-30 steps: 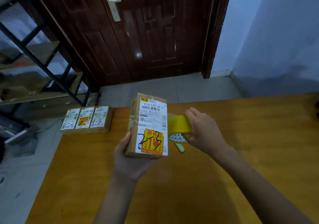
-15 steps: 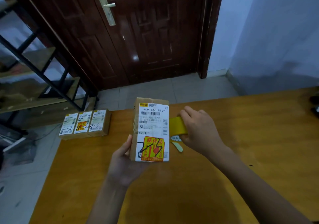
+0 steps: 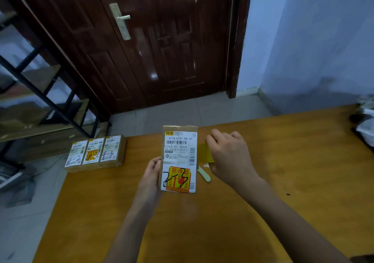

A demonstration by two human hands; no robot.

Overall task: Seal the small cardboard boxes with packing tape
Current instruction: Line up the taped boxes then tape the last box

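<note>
Over the table (image 3: 263, 212), hands grip box (image 3: 179, 159) and tape (image 3: 204, 153).

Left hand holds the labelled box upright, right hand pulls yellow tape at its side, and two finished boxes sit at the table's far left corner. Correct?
Not quite: the head view shows three boxes there, not two. The rest holds.

Orange-brown wooden table (image 3: 283, 181) — three labelled boxes (image 3: 95, 154) at far-left corner, pale green tool (image 3: 204, 174) mid-table
</note>
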